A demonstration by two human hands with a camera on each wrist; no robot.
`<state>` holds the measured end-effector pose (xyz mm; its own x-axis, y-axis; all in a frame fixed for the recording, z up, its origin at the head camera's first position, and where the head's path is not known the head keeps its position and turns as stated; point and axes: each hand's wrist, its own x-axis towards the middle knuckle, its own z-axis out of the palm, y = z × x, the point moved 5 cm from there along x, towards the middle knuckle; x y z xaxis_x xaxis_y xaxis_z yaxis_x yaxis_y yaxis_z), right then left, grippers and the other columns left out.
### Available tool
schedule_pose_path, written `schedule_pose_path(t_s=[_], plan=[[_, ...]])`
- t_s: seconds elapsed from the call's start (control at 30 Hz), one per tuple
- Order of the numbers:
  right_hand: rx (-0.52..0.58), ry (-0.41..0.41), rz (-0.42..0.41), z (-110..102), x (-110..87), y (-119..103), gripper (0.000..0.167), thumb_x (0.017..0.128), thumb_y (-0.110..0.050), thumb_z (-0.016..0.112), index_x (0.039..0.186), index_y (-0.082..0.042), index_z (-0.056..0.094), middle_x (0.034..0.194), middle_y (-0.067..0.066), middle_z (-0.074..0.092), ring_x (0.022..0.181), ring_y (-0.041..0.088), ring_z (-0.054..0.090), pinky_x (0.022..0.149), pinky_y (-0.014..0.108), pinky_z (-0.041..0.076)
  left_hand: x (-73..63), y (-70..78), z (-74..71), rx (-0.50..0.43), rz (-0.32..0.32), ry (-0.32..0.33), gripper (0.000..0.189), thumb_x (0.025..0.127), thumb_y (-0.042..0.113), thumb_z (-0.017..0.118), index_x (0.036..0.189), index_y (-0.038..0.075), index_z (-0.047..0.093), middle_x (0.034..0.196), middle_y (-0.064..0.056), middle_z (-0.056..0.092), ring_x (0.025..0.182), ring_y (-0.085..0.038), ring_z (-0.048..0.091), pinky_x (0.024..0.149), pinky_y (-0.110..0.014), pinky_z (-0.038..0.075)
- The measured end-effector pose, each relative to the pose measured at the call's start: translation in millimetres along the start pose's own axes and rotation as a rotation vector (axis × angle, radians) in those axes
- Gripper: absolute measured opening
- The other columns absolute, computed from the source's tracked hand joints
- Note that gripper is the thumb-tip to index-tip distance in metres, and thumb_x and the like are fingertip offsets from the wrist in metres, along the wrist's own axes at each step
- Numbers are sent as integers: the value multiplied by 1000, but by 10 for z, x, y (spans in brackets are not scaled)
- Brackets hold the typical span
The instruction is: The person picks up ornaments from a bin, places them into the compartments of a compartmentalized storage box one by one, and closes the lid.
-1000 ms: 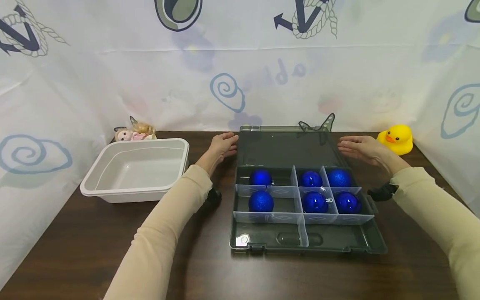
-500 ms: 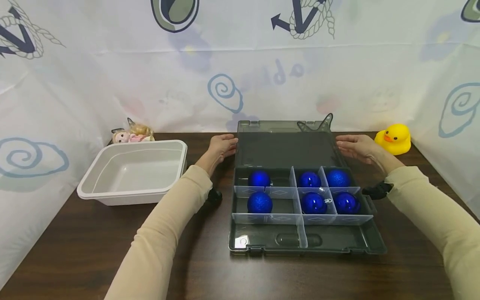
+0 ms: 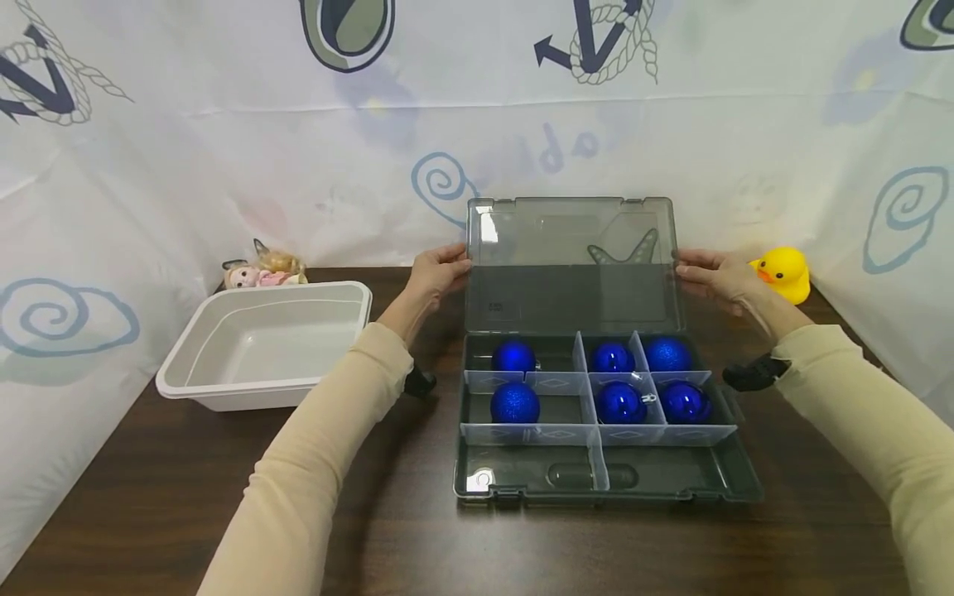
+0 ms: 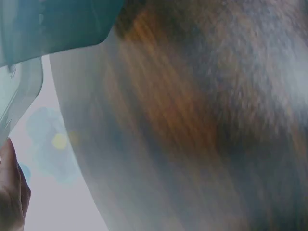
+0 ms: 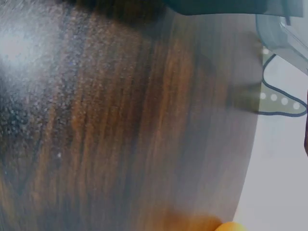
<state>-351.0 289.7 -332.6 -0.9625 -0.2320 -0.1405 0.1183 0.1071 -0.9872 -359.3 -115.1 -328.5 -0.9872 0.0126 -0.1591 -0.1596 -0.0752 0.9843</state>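
Note:
A translucent grey divider box [image 3: 522, 468] lies on the dark wood table, and its hinged lid [image 3: 566, 298] stands raised at the back, tilted. Several blue ornament balls [image 3: 515, 403] sit in its rear and middle compartments; the front compartments hold none. My left hand [image 3: 431, 280] is at the lid's left edge, fingers mostly straight with the tips right at it. On the other side, my right hand [image 3: 719, 277] has its extended fingertips at the lid's right edge. In the left wrist view, the left hand [image 4: 12, 190] shows just under the lid's corner.
An off-white plastic tub [image 3: 261, 389] stands left of my left forearm, with a small doll [image 3: 253, 273] behind it. A yellow rubber duck [image 3: 784, 273] sits beyond my right hand. A white printed cloth [image 3: 335, 182] hangs behind the table.
The lid has swung up from lying low at the back to a steeper tilt. Both hands have risen slightly with its edges. The ornament balls stay in their compartments.

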Motion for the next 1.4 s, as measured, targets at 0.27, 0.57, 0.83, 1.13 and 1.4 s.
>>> schedule_pose_path(t_s=[0.27,0.57,0.83,1.13,1.4], plan=[[-92,70,-81,9,-83,-166,16,92,-13,59,100,-26,62,89,-14,63,82,-2,64,73,13,51,-56,145,7,138,132,-19,43,92,-3,54,134,-3,48,122,-17,56,105,-19,54,96,-33,47],[-157,199,-272,3,-124,-351,21,91,-6,60,100,-24,64,85,-15,62,75,0,57,65,11,49,-107,306,16,94,312,7,42,90,-5,55,132,-2,51,127,-22,54,110,-27,57,72,-18,49],[49,183,-457,42,-154,-444,25,85,9,61,102,-10,64,86,-4,65,72,5,62,67,14,52,-156,437,8,113,518,88,39,85,-12,59,123,-7,57,120,-26,60,108,-35,61,85,-24,51],[-101,158,-469,114,-368,-428,20,90,4,57,105,-9,59,86,-6,68,78,4,67,70,14,52,-434,402,-29,315,664,251,22,83,-4,67,105,-5,68,102,-20,69,93,-29,68,72,-15,50],[-424,151,-192,165,-769,-352,53,99,-38,41,131,4,49,100,-26,64,94,-7,62,82,11,48,-953,243,-91,592,569,175,29,92,12,61,120,9,65,110,-9,68,85,-22,68,69,-26,52]])
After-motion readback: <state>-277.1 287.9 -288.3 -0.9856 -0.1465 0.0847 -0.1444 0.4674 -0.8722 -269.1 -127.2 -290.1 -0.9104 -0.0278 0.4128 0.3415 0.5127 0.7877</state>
